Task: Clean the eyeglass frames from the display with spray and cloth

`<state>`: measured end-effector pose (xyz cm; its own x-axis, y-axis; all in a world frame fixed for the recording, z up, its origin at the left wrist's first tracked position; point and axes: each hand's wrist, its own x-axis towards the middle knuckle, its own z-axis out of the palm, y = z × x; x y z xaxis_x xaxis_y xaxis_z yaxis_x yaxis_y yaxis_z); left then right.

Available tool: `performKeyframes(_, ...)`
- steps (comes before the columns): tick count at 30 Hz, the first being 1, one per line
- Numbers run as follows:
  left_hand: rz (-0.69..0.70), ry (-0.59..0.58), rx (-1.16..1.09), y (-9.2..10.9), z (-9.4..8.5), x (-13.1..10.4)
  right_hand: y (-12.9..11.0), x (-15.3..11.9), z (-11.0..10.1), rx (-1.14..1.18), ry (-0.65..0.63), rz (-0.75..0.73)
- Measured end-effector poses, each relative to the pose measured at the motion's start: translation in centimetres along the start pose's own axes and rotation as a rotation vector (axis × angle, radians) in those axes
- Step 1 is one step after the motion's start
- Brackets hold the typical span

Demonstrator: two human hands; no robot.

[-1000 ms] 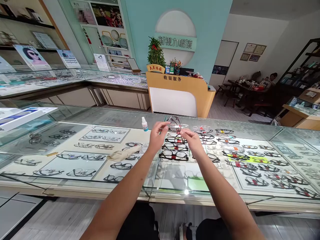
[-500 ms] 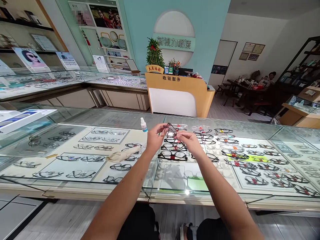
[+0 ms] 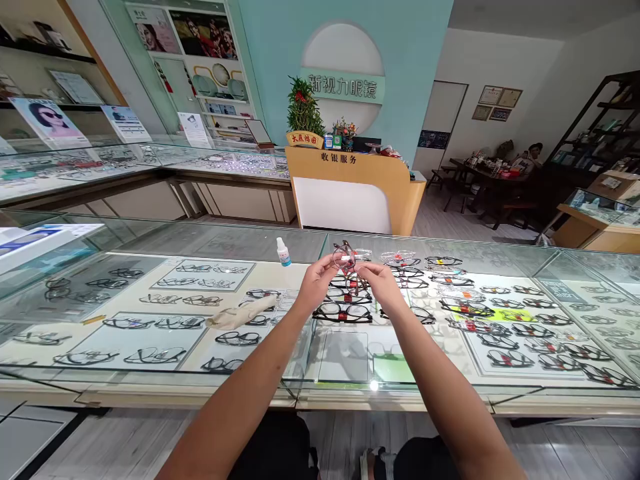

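Note:
A pair of eyeglasses (image 3: pixel 344 257) is held up above the glass counter, with its lenses turned partly edge-on. My left hand (image 3: pixel 317 281) pinches the frame from the left. From the right, my right hand (image 3: pixel 380 283) grips it with fingers closed; the exact part held is too small to make out. Under and behind the hands, dark-framed glasses (image 3: pixel 343 312) with red tags lie in rows in the case. A small white bottle (image 3: pixel 283 253) with a blue label stands left of my left hand. Nearer me lies a crumpled beige cloth (image 3: pixel 241 313).
The glass display counter (image 3: pixel 345 393) spans the width in front of me, holding many frames. A white box (image 3: pixel 45 243) sits at its left. Beyond stand a wooden cashier desk (image 3: pixel 405 190) and a side counter (image 3: pixel 230 200). A person (image 3: pixel 527 160) sits at a far table.
The eyeglasses have been turned between my hands, and a temple now hangs downward. Both hands stay closed on them. The view has shifted slightly.

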<state>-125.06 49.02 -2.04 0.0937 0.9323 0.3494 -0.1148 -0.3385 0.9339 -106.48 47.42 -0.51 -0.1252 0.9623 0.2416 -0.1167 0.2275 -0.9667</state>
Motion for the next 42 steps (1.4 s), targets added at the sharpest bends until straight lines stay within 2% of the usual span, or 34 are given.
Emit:
performKeyframes(3,0.092,0.107,0.099,0.0,0.1,-0.4,0.1,0.1,-0.1,-0.003,0.023,-0.021)
performKeyframes(6,0.249,0.240,0.377,0.3,0.6,-1.2,0.4,0.3,-0.4,-0.039,0.081,-0.088)
performKeyframes(9,0.297,0.181,0.505,0.5,1.7,-2.0,0.8,0.4,-0.5,-0.081,0.121,-0.162)
performKeyframes(13,0.198,0.105,0.426,0.5,3.6,-2.0,1.2,0.3,-0.3,-0.180,0.212,-0.238)
performKeyframes(16,0.101,0.114,0.330,0.6,4.5,-1.0,1.0,0.1,-0.2,-0.308,0.292,-0.328)
performKeyframes(19,0.024,0.151,0.275,0.8,5.1,0.3,0.3,0.0,-0.4,-0.444,0.318,-0.412)
performKeyframes(23,-0.046,0.179,0.230,1.6,6.3,1.7,-0.7,-0.7,-1.1,-0.662,0.337,-0.440)
performKeyframes(26,-0.084,0.153,0.263,2.5,7.6,2.2,-1.1,-1.5,-2.1,-0.762,0.376,-0.491)
performKeyframes(28,-0.094,0.119,0.305,3.1,8.5,2.6,-1.2,-2.0,-3.5,-0.802,0.380,-0.541)
performKeyframes(31,-0.065,0.018,0.452,3.6,9.7,3.7,-1.5,-2.1,-7.2,-0.845,0.459,-0.594)
performKeyframes(34,0.029,-0.195,0.701,3.7,10.8,5.1,-1.7,-2.0,-12.0,-0.835,0.706,-0.536)
performKeyframes(37,0.135,-0.410,0.935,3.3,12.4,6.1,-1.5,-2.0,-15.7,-0.678,0.841,-0.432)
performKeyframes(40,0.149,-0.581,1.112,2.2,14.5,6.3,-1.0,-2.1,-17.3,-0.509,0.943,-0.394)
performKeyframes(42,0.138,-0.671,1.170,1.0,15.9,6.0,-0.7,-2.1,-17.6,-0.472,0.956,-0.391)
